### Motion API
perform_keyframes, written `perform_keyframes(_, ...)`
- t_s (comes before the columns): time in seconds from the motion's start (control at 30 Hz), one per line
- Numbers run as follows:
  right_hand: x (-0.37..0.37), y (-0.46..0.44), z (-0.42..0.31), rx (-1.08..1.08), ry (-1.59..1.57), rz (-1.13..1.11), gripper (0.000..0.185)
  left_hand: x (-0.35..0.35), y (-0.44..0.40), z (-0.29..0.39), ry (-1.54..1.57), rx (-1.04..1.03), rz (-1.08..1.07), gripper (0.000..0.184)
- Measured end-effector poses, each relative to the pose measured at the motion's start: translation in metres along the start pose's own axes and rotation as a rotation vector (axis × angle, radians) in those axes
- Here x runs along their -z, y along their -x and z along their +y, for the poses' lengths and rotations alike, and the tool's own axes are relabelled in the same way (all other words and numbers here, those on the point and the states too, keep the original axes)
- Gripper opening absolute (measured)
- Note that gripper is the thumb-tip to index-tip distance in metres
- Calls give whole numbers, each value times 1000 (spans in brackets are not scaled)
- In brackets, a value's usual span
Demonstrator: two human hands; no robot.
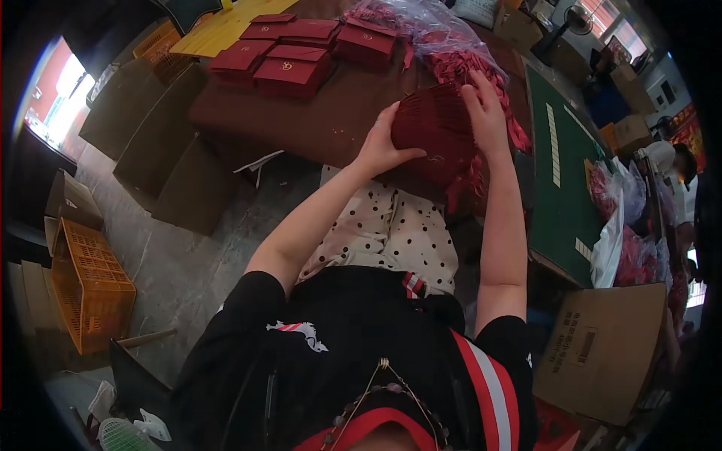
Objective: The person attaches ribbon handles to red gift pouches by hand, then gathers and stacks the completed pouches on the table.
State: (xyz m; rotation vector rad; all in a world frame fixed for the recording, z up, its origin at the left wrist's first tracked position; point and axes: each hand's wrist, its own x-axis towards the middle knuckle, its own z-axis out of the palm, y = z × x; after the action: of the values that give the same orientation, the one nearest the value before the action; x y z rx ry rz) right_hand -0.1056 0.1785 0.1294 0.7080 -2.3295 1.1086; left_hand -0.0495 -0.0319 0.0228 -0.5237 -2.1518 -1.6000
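A thick stack of dark red folded pieces (pixel 430 124) is at the near edge of the brown-covered table. My left hand (pixel 385 144) grips its left side, thumb across the front. At the stack's right upper side is my right hand (pixel 487 113), fingers raised and apart, its palm side close to the stack. Whether it touches the stack is not clear. Red ribbons (pixel 466 66) lie in a heap behind and right of it, partly under clear plastic (pixel 440 26). Several red packets with gold marks (pixel 292 69) stand in piles at the table's back left.
Brown cloth covers the table (pixel 248 113). A green board (pixel 560 150) is on the right, with a cardboard box (pixel 602 353) below it. Open cartons (pixel 162 128) and an orange crate (pixel 90 286) stand at left. A person (pixel 677 161) is at far right.
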Motion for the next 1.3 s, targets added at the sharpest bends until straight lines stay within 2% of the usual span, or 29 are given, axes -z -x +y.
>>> perform_keyframes(0.03,8,5,-11,-196,-184,-2,75,0,1,4,-97,-1,28,115)
perform_keyframes(0.07,3,11,-12,-197,-185,-4,75,1,4,8,-198,1,48,113)
perform_keyframes(0.13,-11,26,-9,-506,-601,-84,67,2,10,12,-81,14,27,113)
perform_keyframes(0.2,-10,21,-4,-492,-640,-85,70,-1,4,13,41,19,22,114)
perform_keyframes(0.27,-13,26,0,-491,-738,-93,76,-7,7,8,275,22,48,126)
perform_keyframes(0.3,-16,28,2,-488,-789,-94,78,-8,6,5,271,27,45,126)
perform_keyframes(0.37,-17,30,9,-476,-884,-92,84,-15,0,-2,164,6,183,125)
perform_keyframes(0.4,-22,41,101,-473,-883,-89,84,-17,-2,-4,165,1,181,125)
perform_keyframes(0.43,-33,51,184,-225,-1090,-271,85,-20,-5,-5,112,11,256,121)
perform_keyframes(0.47,-62,18,268,31,-1283,-454,85,-22,-5,-6,59,26,330,118)
perform_keyframes(0.57,-55,33,220,-71,-1218,-373,84,-25,-1,6,5,113,304,108)
perform_keyframes(0.77,-25,34,109,-331,-999,-152,82,-24,-3,9,57,173,263,102)
perform_keyframes(0.9,-5,7,35,-498,-848,-28,80,-30,-12,-3,6,86,300,96)
perform_keyframes(0.93,-8,7,38,-502,-854,-24,80,-31,-14,-2,-21,47,305,95)
perform_keyframes(1.0,-14,9,47,-548,-1194,-318,92,-31,-26,-11,-44,22,304,95)
perform_keyframes(1.03,-13,9,45,-468,-1192,-329,96,-29,-33,-23,45,20,338,96)
perform_keyframes(1.07,-10,7,42,-486,-1192,-332,96,-25,-39,-34,133,22,370,97)
perform_keyframes(1.13,-9,5,39,-345,-1269,-405,99,-19,-50,-51,175,61,329,97)
perform_keyframes(1.17,-12,8,40,-270,-1234,-324,98,-16,-55,-49,7,5,328,100)
perform_keyframes(1.2,-14,15,36,-293,-1238,-322,98,-13,-59,-46,-161,-52,320,103)
perform_keyframes(1.27,-22,23,8,-205,-673,-173,104,-14,-58,-35,-32,-2,299,107)
perform_keyframes(1.3,-37,29,7,-213,-618,-48,110,-14,-58,-34,93,30,281,111)
